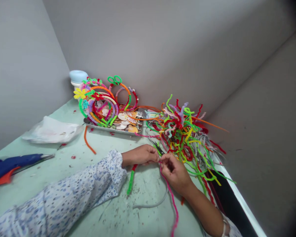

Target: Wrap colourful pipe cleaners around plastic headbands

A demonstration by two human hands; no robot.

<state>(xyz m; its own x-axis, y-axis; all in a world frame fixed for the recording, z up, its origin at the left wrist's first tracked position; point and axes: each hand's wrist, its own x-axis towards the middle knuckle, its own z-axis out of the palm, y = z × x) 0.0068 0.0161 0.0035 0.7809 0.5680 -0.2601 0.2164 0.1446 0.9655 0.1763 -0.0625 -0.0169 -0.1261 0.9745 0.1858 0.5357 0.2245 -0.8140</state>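
My left hand [141, 154] and my right hand [174, 171] meet at the middle of the pale green table [64, 171], fingers pinched together on a pink pipe cleaner [173, 200] that trails toward the near edge. A green and red pipe cleaner [131, 180] lies under my left wrist. Just beyond my hands sits a tangled pile of coloured pipe cleaners [185, 131].
A metal tray [113, 129] at the back holds pipe-cleaner headbands [101, 98] and paper shapes. A blue glue gun [12, 164] lies at the left, a clear plastic bag [51, 129] behind it. Grey walls close in behind and right; an orange pipe cleaner [88, 143] lies loose.
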